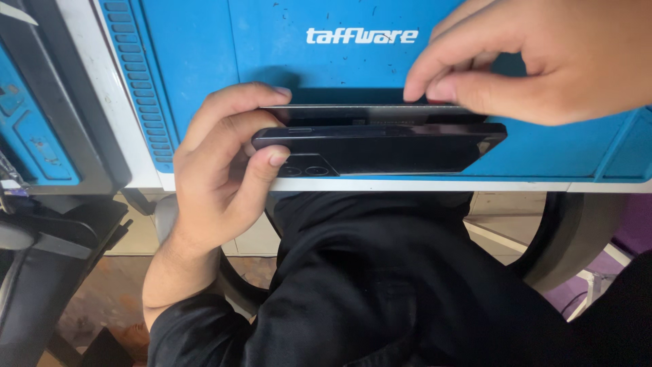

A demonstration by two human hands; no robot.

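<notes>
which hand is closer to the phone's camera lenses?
Left. The left hand grips the black phone at that end, thumb just beside the camera lenses. The right hand pinches above the far end.

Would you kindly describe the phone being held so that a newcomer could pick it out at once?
Look at the blue work mat, near its front white edge. The left hand grips a black phone on edge there; twin camera lenses face down, and a thin panel separates along its top.
</notes>
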